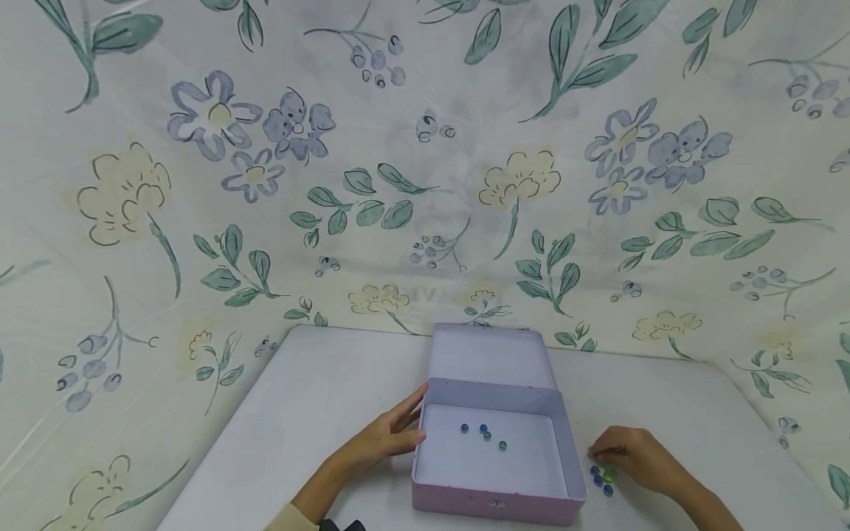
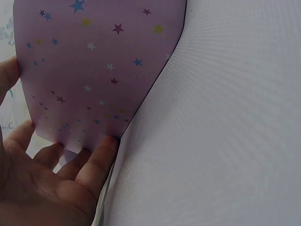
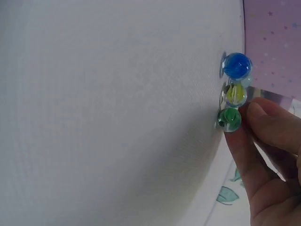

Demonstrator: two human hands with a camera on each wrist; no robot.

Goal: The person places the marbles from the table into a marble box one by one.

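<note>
A pink-purple metal box (image 1: 496, 509) with a star print stands on the table, its hinged lid (image 1: 490, 355) thrown back. Several small glass marbles (image 1: 502, 445) lie on its white floor. Against the box's left side wall (image 2: 94, 66) rests my left hand (image 1: 380, 442), fingers spread and fingertips touching the wall. To the right of the box, my right hand (image 1: 640, 459) is lowered to the table, thumb and fingertips pinching a small marble, mostly hidden. Beside it sits a cluster of loose marbles; the right wrist view shows a blue marble (image 3: 236, 66), a yellow marble (image 3: 235, 94) and a green marble (image 3: 229, 119).
The white table (image 1: 319, 383) extends on both sides of the box. Behind it hangs a floral-print sheet (image 1: 398, 243), close to the raised lid. A dark object (image 1: 341, 525) shows at the bottom edge, by the left sleeve (image 1: 292, 518).
</note>
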